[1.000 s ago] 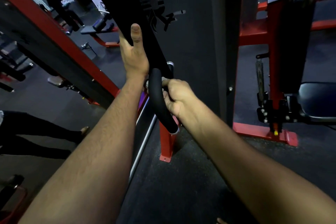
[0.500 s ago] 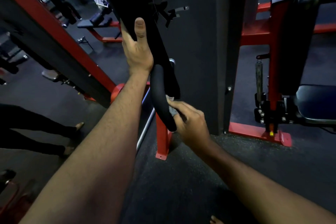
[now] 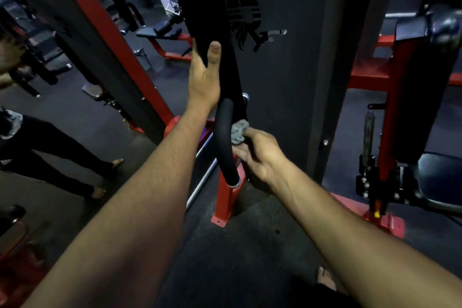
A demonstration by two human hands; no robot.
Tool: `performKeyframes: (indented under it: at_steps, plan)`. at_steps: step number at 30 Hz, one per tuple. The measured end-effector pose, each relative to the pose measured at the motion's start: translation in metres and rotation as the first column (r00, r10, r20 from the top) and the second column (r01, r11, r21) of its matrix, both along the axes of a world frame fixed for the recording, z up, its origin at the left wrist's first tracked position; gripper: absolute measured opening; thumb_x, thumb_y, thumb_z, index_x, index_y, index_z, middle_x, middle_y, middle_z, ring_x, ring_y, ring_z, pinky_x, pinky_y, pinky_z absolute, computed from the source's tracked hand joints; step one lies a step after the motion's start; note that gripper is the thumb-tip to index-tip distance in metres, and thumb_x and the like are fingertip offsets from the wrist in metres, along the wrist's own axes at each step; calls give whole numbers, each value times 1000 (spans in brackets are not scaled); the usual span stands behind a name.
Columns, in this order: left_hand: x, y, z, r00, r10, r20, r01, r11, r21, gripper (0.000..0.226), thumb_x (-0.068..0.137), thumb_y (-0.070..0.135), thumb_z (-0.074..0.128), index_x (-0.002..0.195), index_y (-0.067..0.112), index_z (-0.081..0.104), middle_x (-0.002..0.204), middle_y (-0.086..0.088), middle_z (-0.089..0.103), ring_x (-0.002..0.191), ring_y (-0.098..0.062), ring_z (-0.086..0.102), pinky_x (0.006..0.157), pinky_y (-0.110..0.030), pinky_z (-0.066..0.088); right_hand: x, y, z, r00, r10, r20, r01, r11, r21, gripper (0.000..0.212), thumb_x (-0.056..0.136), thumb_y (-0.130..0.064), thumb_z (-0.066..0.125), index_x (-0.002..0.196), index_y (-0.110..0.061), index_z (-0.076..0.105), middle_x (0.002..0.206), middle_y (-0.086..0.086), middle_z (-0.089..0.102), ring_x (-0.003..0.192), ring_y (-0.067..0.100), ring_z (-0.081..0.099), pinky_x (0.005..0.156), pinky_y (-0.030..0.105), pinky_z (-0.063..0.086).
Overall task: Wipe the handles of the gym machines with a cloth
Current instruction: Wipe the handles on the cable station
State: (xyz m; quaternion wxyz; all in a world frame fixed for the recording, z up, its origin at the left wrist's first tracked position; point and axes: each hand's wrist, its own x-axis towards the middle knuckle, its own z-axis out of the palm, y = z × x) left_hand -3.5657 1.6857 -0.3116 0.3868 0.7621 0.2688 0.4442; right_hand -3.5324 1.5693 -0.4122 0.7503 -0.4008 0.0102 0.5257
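Observation:
A black curved foam handle (image 3: 223, 142) hangs down from a black machine arm (image 3: 207, 15) in the middle of the view. My right hand (image 3: 260, 155) grips a crumpled grey cloth (image 3: 238, 131) and holds it against the handle's right side, about halfway down. My left hand (image 3: 203, 77) grips the black arm just above the handle, thumb up along its front, fingers hidden behind it.
A red post (image 3: 226, 197) stands on the dark floor under the handle. A red and black machine with a seat (image 3: 440, 177) is at the right. A person's legs (image 3: 57, 150) are at the left, beside a slanted red frame (image 3: 107, 40). Benches stand farther back.
My right hand slid down the handle to its lower end, then came back up to its middle; the grey cloth now shows. My left hand kept its hold on the arm.

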Motion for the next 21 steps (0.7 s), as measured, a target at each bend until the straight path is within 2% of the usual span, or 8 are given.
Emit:
performKeyframes:
  at_steps: [3, 6, 9, 12, 14, 17, 19, 21]
  plan:
    - [-7, -2, 3, 998, -15, -69, 19, 999, 49, 121, 72, 94, 27, 161, 12, 26, 163, -3, 36, 137, 6, 30, 102, 5, 20, 3, 13, 39, 993, -31, -118, 33, 999, 20, 20, 99, 7, 40, 106, -2, 57, 82, 18, 64, 53, 21, 68, 46, 34, 58]
    - [-10, -4, 5, 997, -12, -70, 14, 1000, 22, 122, 72, 97, 28, 161, 14, 27, 163, -1, 37, 135, 9, 30, 105, 0, 23, -2, 7, 56, 990, -13, -138, 14, 1000, 6, 22, 99, 3, 35, 91, -5, 54, 62, 13, 62, 39, 17, 60, 39, 25, 51]
    - [-12, -9, 10, 996, -6, -89, 6, 1000, -1, 120, 72, 96, 30, 161, 16, 28, 162, 0, 39, 137, 7, 32, 101, 4, 23, 0, 7, 56, 987, 139, -76, -139, 990, 13, 19, 97, -10, 39, 94, -11, 57, 68, 10, 64, 51, 21, 63, 56, 28, 52]
    - [-10, -12, 10, 994, 55, -95, -57, 998, -13, 125, 68, 100, 28, 161, 16, 28, 162, -1, 39, 134, 9, 33, 99, 7, 22, 1, 8, 45, 975, 216, 50, -216, 976, 1, 32, 104, -19, 39, 79, -14, 60, 61, 3, 64, 46, 13, 59, 55, 27, 44]
    - [-8, -13, 10, 993, 76, -90, -78, 997, -11, 124, 70, 98, 28, 160, 14, 30, 160, 1, 40, 133, 12, 34, 101, 5, 23, -3, 4, 26, 956, 253, 151, -256, 967, 6, 31, 104, -15, 42, 77, -17, 58, 64, 1, 57, 52, 12, 52, 56, 27, 36]
    - [0, -19, 10, 989, 113, -95, -114, 993, -3, 112, 76, 87, 26, 156, 9, 33, 149, 8, 42, 124, 26, 35, 100, 5, 22, 4, -8, -5, 801, 346, 489, -373, 927, -46, 27, 105, -7, 41, 92, -9, 64, 80, 3, 61, 72, 12, 57, 69, 28, 44]
    - [2, -24, 9, 981, 166, -103, -167, 986, -6, 112, 75, 89, 26, 154, 10, 37, 149, 5, 46, 131, 11, 40, 102, 2, 26, 13, -15, -20, 668, 385, 636, -460, 886, -54, 26, 106, -5, 39, 113, 0, 64, 97, 8, 66, 91, 10, 61, 83, 22, 48]
    - [6, -31, 8, 967, 226, -120, -231, 973, -23, 108, 74, 92, 27, 150, 17, 43, 143, 10, 53, 131, 6, 45, 105, -2, 30, 29, -14, -32, 507, 420, 752, -577, 814, -66, 23, 104, -6, 41, 111, 2, 62, 95, 14, 65, 92, 9, 58, 84, 23, 46]
